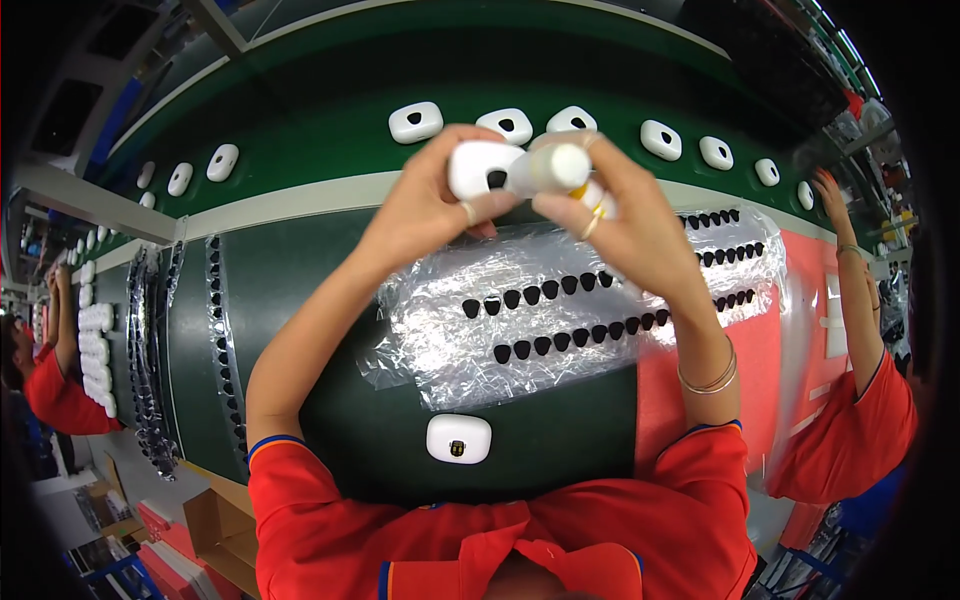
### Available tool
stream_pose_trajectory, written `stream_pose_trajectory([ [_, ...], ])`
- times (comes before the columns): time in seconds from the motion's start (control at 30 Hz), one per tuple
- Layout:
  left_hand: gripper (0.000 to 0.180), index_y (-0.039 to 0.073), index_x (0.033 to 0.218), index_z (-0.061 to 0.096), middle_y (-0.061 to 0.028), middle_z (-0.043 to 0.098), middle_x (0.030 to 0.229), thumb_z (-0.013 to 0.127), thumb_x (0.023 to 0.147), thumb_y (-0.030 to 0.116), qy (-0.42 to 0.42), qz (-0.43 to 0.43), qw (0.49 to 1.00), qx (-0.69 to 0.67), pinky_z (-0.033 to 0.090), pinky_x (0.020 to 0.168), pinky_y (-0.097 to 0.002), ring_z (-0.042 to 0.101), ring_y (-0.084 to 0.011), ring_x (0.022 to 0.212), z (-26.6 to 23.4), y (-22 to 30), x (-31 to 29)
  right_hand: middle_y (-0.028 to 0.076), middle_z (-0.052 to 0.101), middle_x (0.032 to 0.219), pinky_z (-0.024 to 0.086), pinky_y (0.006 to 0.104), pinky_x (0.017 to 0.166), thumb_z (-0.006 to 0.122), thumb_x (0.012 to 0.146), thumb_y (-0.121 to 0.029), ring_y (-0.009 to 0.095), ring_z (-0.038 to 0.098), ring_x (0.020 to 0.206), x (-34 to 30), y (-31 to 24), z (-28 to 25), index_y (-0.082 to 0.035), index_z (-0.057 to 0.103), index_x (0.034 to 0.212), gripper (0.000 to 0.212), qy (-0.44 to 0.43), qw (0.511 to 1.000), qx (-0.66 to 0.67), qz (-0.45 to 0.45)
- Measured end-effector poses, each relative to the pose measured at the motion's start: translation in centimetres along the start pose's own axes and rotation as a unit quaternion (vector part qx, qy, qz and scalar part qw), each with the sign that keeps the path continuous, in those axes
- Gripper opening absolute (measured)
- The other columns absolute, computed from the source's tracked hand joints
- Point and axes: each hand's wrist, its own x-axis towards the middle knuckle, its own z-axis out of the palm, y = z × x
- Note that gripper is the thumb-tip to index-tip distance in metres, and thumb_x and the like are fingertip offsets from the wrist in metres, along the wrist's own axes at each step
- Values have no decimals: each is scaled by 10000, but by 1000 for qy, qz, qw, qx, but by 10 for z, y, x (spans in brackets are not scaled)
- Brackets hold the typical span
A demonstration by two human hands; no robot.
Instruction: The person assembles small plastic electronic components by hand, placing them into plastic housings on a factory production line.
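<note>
head view: a green belt [310, 120] bends across the far side, carrying spaced white cases [415, 125]. nearer you is your dark green worktop [560, 435], with a pink sheet [700, 400] to the right. a clear plastic film [445, 355] lies across both, bearing rows of small black pieces [502, 353].

your 2 hands are close together above the film's far edge. your left hand [425, 210] is closed round 1 held case [475, 162]; your right hand [630, 215] clasps a pale bottle [545, 170], its white round end tipped up and to the right.

what counts most, i judge, is how bottle and held case meet: the bottle sits just right of the dark patch [497, 180] and overlaps the case's right part in view. the case's long axis seems to run left to right. blur hides whether they touch. your left thumb is nearer the patch, just below it.

well apart, close to your body, 1 loose case [478, 430] lies flat on the worktop.
</note>
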Motion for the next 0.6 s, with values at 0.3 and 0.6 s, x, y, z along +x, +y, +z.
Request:
stream_pose_trajectory([
  [0.3,534,38,1168,490,-172,570,1046,603,777,385,308,14,817,488,433,814,-346,563,-281,939,-144,-74,31,88,568,556,434,285,474,744,620,-234,152,553,486,10,48,-37,43,618,728,323,-116,927,-235,270],
  [0.6,487,64,1132,515,-128,530,1098,653,730,301,115,130,887,428,440,793,-364,501,-274,1005,-76,-5,-12,41,546,553,360,208,368,661,682,-195,78,459,390,10,51,-46,35,607,805,267,-145,944,-175,238],
])
